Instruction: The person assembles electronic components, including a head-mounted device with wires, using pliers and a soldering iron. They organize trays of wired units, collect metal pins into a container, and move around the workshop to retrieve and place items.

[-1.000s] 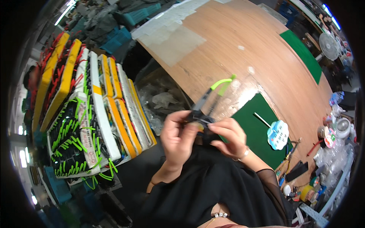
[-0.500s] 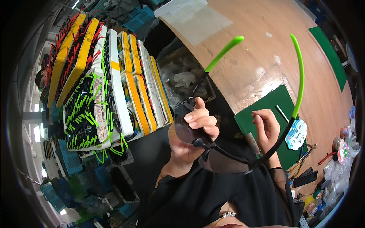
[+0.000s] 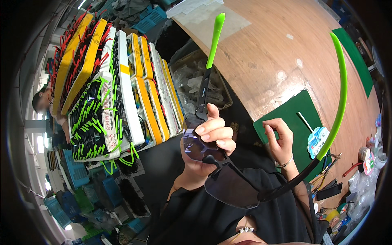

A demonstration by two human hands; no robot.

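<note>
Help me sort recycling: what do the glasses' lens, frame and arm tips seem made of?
Lens: likely tinted clear plastic, glossy; cloth shows through it. Frame: probably hard black plastic, matte. Arm tips: bright green, smooth, possibly rubber; the look alone can't settle it.

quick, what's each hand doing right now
left hand: closed on the sunglasses, gripping at the lens.
right hand: open, holding nothing, beside the frame.

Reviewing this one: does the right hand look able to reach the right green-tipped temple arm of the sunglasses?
Probably yes. The right hand is open and empty, with nothing between it and the right green-tipped temple arm of the dark-lensed sunglasses, which the left hand holds up.
</note>
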